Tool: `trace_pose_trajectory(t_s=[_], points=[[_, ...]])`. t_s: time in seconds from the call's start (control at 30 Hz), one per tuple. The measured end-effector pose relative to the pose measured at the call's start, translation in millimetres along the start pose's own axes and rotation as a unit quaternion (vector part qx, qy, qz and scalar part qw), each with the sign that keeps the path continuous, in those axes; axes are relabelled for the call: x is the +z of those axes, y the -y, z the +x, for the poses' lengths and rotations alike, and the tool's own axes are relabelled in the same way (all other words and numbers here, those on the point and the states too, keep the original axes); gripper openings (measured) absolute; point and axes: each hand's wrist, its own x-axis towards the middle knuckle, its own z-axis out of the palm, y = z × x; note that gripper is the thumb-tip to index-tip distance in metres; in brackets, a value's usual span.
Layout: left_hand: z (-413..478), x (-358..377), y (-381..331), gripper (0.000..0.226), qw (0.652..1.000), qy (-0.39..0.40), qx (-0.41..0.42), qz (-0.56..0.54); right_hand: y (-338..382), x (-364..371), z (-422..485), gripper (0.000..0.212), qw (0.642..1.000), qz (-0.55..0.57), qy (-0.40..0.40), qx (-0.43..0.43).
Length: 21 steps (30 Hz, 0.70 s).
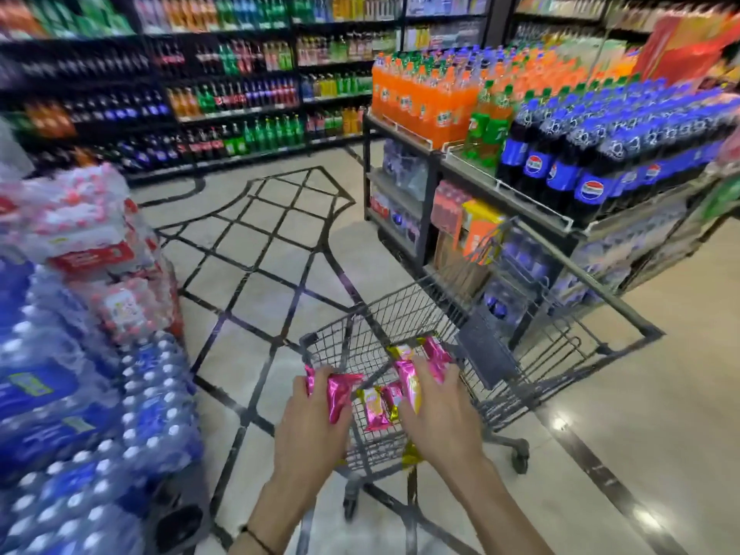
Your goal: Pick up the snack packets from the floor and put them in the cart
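Observation:
A dark wire shopping cart [432,310] stands right in front of me. My left hand [310,430] grips pink snack packets [338,394] over the cart's near end. My right hand [440,414] grips more pink and yellow snack packets [412,380] beside it, also above the basket. Two or three pink and yellow packets [378,406] lie inside the cart between my hands. A yellow packet [412,454] shows low down behind the cart's near wire wall.
Stacked shrink-wrapped water bottle packs [80,354] stand close on my left. A display stand of orange, green and blue soda bottles [560,154] is at right behind the cart. Drink shelves [200,94] line the back. Tiled floor [272,250] stretches ahead.

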Motion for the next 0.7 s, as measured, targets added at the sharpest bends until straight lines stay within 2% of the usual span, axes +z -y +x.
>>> trace_pose_trajectory(t_s=[0.3,0.53,0.7], points=[[100.3,50.8,-58.9,0.06,0.996,-0.007,-0.085,0.006,-45.8,-9.3,144.3,0.072,0.99,-0.062,0.101,-0.081],[145.0,87.0,-37.1,0.059,0.986,0.023,-0.164,0.006,-40.8,29.0,221.1,0.072,0.977,-0.067,0.16,-0.123],[193.1,127.4,-13.8,0.062,0.978,0.081,-0.191,-0.015,-58.8,47.8,257.3,0.075,0.97,-0.096,0.2,-0.098]])
